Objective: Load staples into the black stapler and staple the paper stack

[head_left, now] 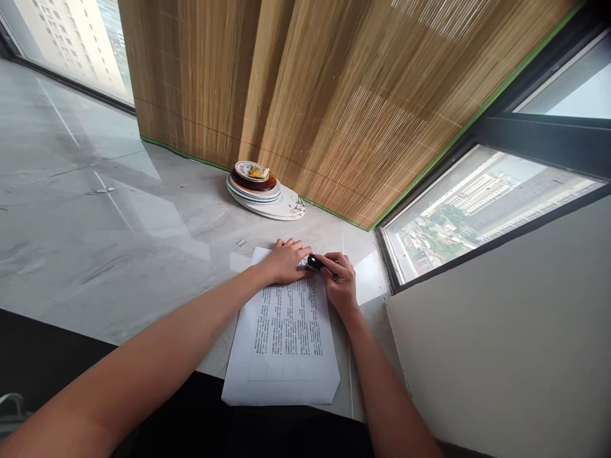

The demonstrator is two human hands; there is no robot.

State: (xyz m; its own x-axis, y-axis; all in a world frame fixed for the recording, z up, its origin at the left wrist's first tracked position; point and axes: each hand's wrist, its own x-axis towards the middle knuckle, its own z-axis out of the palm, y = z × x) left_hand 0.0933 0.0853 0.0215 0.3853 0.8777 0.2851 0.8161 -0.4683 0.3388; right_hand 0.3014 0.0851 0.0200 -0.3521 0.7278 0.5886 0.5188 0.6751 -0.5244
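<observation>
Far out toward the left end of the grey stone ledge (95,254), a small pale scrap (102,189) lies on its own. A second tiny scrap (242,242) sits just off the sheet's top left corner.

Your left hand (286,261) lies flat on the top edge of the printed sheet (286,343), palm down. Its fingers are pressed together and point toward the right hand.

The sheet is white paper lying flat near the ledge's near edge, close to the right end, with its bottom edge reaching your lap. Its lower right corner is cut or folded at a slant. Dense black print fills the upper two thirds in tight blocks. Below that there seem to be faint ruled boxes, then blank paper. The print is too small to read, and no logo or heading can be made out.

Just right of your left fingertips, a small black object (315,262) sits on the sheet's top right corner. The view does not show what it is, and no marking on it can be read.

Your right hand (341,280) is curled shut around that object, pinching it against the paper and touching the left fingertips.

Beyond both hands, a stack of plates (265,194) stands at the back edge against the bamboo blind (334,95), with a patterned dish on top.
</observation>
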